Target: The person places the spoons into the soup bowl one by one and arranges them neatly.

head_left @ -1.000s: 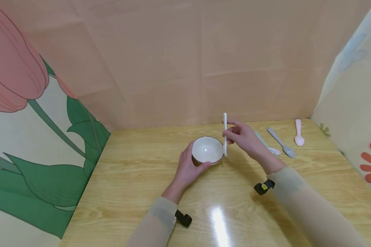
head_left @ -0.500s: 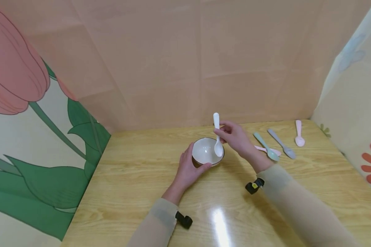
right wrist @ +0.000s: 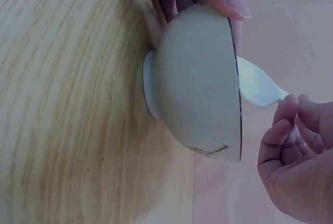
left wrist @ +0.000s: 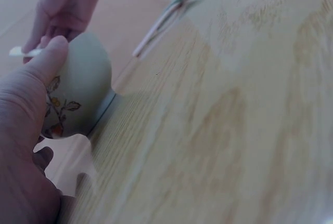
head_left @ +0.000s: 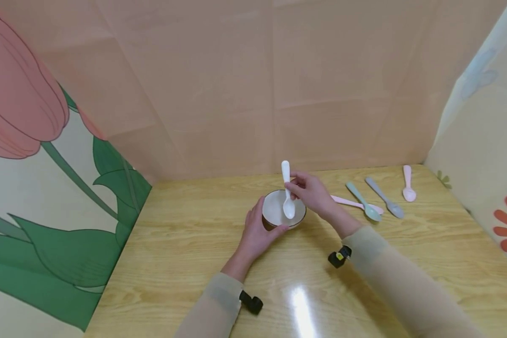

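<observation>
A white bowl (head_left: pixel 272 206) with a dark rim and a painted flower sprig on its outside stands upright on the wooden table (head_left: pixel 173 263). My left hand (head_left: pixel 255 234) grips it from the left, thumb at the near rim. My right hand (head_left: pixel 310 192) pinches a white spoon (head_left: pixel 286 176) by its handle. The spoon stands steeply with its bowl end down, over the bowl's opening. In the right wrist view the tip of the spoon (right wrist: pixel 257 83) goes behind the bowl's rim. The curled fingers (right wrist: pixel 278 135) stay outside the bowl there.
To the right lie several spoons: a pink spoon (head_left: pixel 350 202) under a mint green spoon (head_left: pixel 361 197), a grey-purple spoon (head_left: pixel 384 197), and another pink spoon (head_left: pixel 409 185) near the back right corner. A peach backdrop (head_left: pixel 219 94) closes off the table's back edge.
My right hand has carried the white spoon leftward, from beside the bowl's right rim to over its middle, turning its face toward me. My left hand has kept its grip on the bowl.
</observation>
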{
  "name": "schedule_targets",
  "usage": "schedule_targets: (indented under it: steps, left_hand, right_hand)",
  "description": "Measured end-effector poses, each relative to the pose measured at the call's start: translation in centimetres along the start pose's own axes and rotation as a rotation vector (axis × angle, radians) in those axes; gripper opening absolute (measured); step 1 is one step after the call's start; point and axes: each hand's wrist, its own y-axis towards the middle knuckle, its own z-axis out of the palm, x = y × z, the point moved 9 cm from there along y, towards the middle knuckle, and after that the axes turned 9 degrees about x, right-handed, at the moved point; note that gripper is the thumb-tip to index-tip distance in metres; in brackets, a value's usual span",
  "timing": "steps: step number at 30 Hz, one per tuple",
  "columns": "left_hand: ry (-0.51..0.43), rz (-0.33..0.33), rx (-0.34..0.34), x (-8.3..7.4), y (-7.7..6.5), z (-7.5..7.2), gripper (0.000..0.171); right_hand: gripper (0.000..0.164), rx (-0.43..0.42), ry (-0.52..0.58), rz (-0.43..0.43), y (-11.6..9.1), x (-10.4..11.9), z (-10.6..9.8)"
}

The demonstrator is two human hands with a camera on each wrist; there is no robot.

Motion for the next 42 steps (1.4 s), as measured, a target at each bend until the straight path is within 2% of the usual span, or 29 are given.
schedule_targets:
  steps: [14, 29, 42]
  left_hand:
    - [-0.003, 0.024, -0.014, -0.2, -0.1, -0.1, 0.116]
    - [-0.013, 0.013, -0.008, -0.1, -0.2, 0.0, 0.115]
    - [-0.02, 0.012, -0.01, -0.2, -0.4, -0.1, 0.111]
  right_hand:
    - [0.046, 0.052, -0.135, 0.006, 0.5, -0.4, 2.1]
    - [0.054, 0.094, -0.173, 0.011, 0.8, -0.5, 3.4]
    - [0.057, 0.091, -0.204, 0.073, 1.1, -0.9, 3.9]
